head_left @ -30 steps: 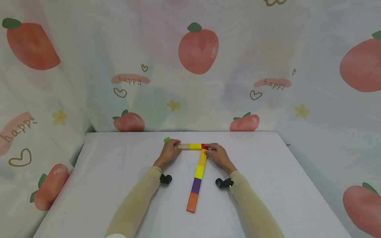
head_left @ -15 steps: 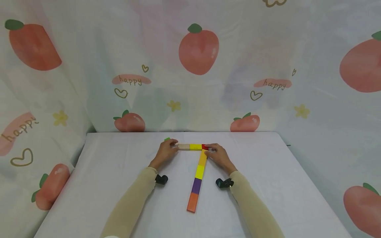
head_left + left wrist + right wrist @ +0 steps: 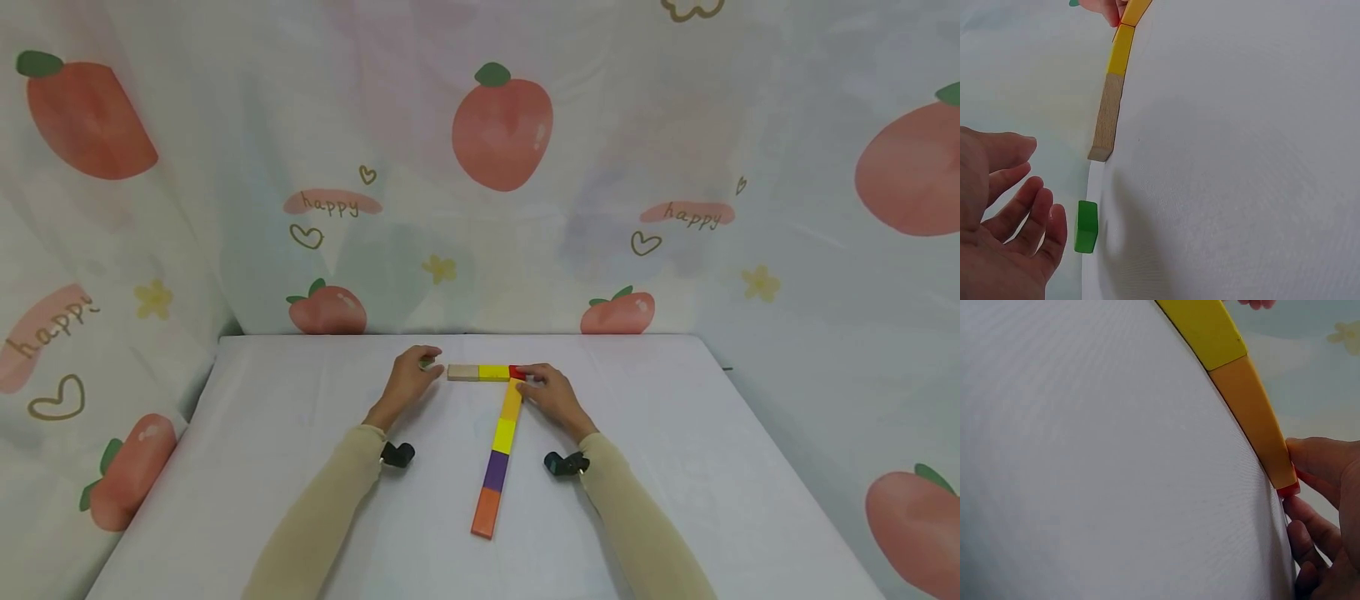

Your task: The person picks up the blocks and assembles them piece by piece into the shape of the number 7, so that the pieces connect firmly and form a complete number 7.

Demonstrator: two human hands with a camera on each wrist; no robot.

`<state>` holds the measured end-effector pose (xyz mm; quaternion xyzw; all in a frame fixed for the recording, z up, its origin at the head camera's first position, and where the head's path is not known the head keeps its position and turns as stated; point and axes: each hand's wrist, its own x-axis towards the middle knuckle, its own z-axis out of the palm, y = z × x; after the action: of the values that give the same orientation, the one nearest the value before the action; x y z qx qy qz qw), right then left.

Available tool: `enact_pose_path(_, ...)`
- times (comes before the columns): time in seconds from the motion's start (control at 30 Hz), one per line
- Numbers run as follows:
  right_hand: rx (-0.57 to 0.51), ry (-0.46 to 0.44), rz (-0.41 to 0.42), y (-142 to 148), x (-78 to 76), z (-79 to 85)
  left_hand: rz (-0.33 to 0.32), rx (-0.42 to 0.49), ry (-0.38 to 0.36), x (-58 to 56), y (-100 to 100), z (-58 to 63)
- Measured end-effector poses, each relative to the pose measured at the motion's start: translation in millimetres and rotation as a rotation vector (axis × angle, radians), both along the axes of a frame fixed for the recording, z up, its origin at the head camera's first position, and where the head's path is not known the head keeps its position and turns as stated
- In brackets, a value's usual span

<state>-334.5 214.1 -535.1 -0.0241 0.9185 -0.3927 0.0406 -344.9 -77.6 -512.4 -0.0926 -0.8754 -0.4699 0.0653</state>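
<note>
My left hand hovers at the far left with thumb and fingers apart, holding nothing. Just past its fingertips a green block sits on the cloth in the left wrist view; the hand mostly hides it in the head view. A plain wooden block, a yellow block and a red block form a row running crosswise. My right hand pinches the red end, its thumb against the orange-yellow block. That block heads a slanted line with a bright yellow, a purple and an orange block.
A white cloth covers the table, whose far edge meets a fruit-printed curtain. Small black cameras are strapped at the left wrist and the right wrist.
My left hand has moved left, away from the wooden block's end and over toward the green block. The right hand has stayed at the red block, and the blocks lie as before.
</note>
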Motion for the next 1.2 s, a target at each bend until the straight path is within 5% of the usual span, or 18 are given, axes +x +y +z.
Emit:
enact_pose_path(0.57, 0.008, 0.008, 0.005, -1, -2.0, 1.4, 0.058, 0.078, 0.011, -4.9, -20, 1.0)
enact_pose_path(1.2, -0.023, -0.026, -0.019, -1, -0.2, 0.6, 0.186, 0.135, -0.096, -19.3, -23, -21.2)
